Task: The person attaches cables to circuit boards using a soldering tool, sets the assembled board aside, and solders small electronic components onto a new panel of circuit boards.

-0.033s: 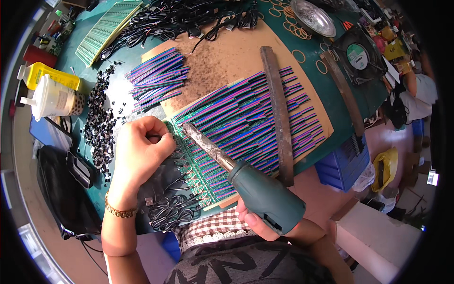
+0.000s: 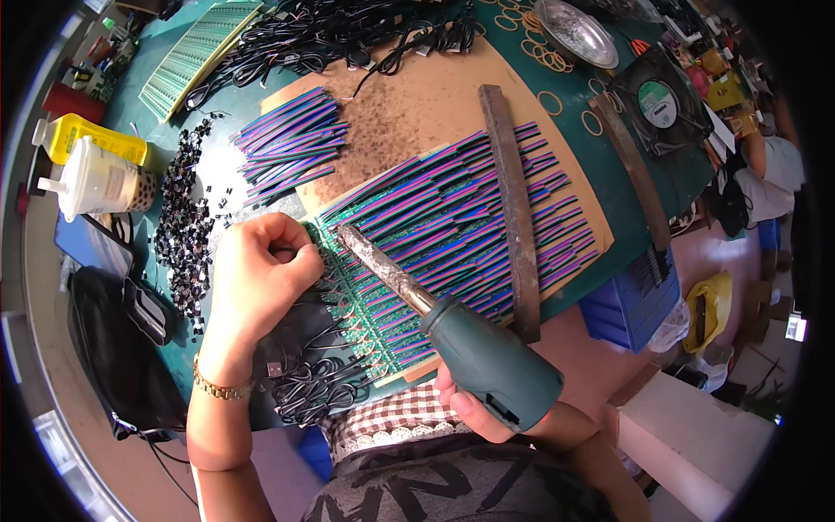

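In my right hand [image 2: 474, 411] is a dark green heat gun [image 2: 496, 365] with a long, scorched metal nozzle. Its tip hangs over the upper left edge of a green circuit board panel [image 2: 357, 326]. Bundles of blue, pink and black ribbon wire [image 2: 435, 217] run rightward from the panel. My left hand [image 2: 261, 270] is closed in a pinch beside that same edge, close to the nozzle tip; its fingers hide what they hold. Below it, black cables [image 2: 322, 391] with USB plugs lie by the panel's left edge, on dark plastic.
A rusty metal bar [image 2: 511, 209] lies across the ribbon wires. Loose ribbon wires [image 2: 291, 143] are piled on brown board. Small black parts [image 2: 184, 226] lie scattered left, beside a lidded cup [image 2: 104, 178]. Farther off are coiled black cables [image 2: 296, 39] and a fan [image 2: 665, 103].
The heat gun has shifted very slightly. My left hand and the things on the table stay where they were.
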Motion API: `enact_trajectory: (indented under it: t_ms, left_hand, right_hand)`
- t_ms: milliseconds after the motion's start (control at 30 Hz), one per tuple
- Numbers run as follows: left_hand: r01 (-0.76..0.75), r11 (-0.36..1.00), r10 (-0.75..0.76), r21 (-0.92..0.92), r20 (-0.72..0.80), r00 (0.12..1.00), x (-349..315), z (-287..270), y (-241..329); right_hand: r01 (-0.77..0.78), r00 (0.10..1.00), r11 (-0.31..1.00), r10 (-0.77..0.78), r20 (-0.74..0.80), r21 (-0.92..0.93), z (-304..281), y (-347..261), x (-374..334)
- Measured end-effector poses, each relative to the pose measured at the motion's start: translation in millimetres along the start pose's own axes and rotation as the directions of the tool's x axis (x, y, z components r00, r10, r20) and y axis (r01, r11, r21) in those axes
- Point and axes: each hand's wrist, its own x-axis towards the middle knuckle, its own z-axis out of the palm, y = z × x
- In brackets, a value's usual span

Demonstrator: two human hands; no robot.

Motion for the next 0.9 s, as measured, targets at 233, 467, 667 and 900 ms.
enact_trajectory:
  t_ms: [233, 467, 667, 900]
  left_hand:
    - [-0.028, 0.999, 0.027, -0.024, -0.031, 0.999, 1.4, -0.4, -1.8]
    - [-0.045, 0.998, 0.046, 0.034, -0.025, 0.999, -1.6, -0.1, -0.9]
    - [-0.128, 0.992, 0.128, -0.013, -0.014, 0.992, -3.0, 0.1, -7.4]
    - [-0.492, 0.773, 0.53, 0.399, 0.018, 0.848, -14.0, -22.4, 5.8]
  right_hand:
    - [0.109, 0.956, 0.856, -0.229, -0.183, -0.505, 8.2, 10.0, -5.0]
    - [0.159, 0.968, 0.89, -0.226, -0.11, -0.427, -0.1, 15.3, -8.2]
    - [0.251, 0.957, 0.937, -0.279, -0.085, -0.244, 4.8, 33.0, -10.4]
    - [0.353, 0.933, 0.903, -0.359, 0.024, -0.245, 3.7, 31.7, -4.5]
